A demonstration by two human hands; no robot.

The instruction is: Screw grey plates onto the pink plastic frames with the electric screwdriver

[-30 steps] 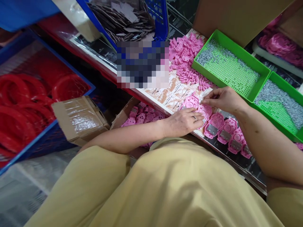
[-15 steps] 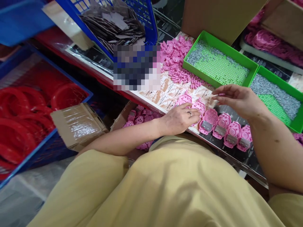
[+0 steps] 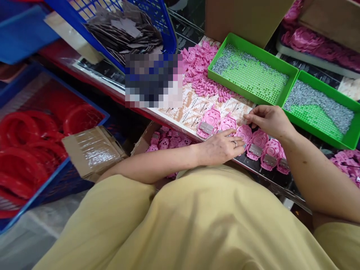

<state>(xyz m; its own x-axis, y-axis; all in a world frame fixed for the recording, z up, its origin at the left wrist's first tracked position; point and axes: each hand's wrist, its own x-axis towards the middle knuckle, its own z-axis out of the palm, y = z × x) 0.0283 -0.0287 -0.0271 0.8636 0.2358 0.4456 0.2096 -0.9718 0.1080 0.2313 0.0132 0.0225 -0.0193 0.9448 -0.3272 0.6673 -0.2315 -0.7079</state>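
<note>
A row of pink plastic cases [image 3: 255, 142], several with a grey metal plate at the near end, lies along the table's front edge. My left hand [image 3: 222, 148], with a ring on one finger, is closed over the near end of a case [image 3: 244, 132] in mid-row; its thumb is hidden. At the far end of that case my right hand [image 3: 271, 118] is closed in a pinch. The small pink beaded piece seen between its fingertips half a second ago is now mostly hidden by them. More beaded pieces [image 3: 206, 88] lie in a heap beyond.
Two green trays [image 3: 250, 99] of small metal screws stand behind my right hand. Pink parts [image 3: 198, 56] are piled beside a blue basket [image 3: 171, 41] of dark flat pieces. On the left are a crate [image 3: 105, 116] of red rings and a cardboard box [image 3: 92, 150].
My right hand carried a small pink beaded piece out to the right, then came back left and down to a case. My left hand shifted slightly right along the row. The camera view turned right.
</note>
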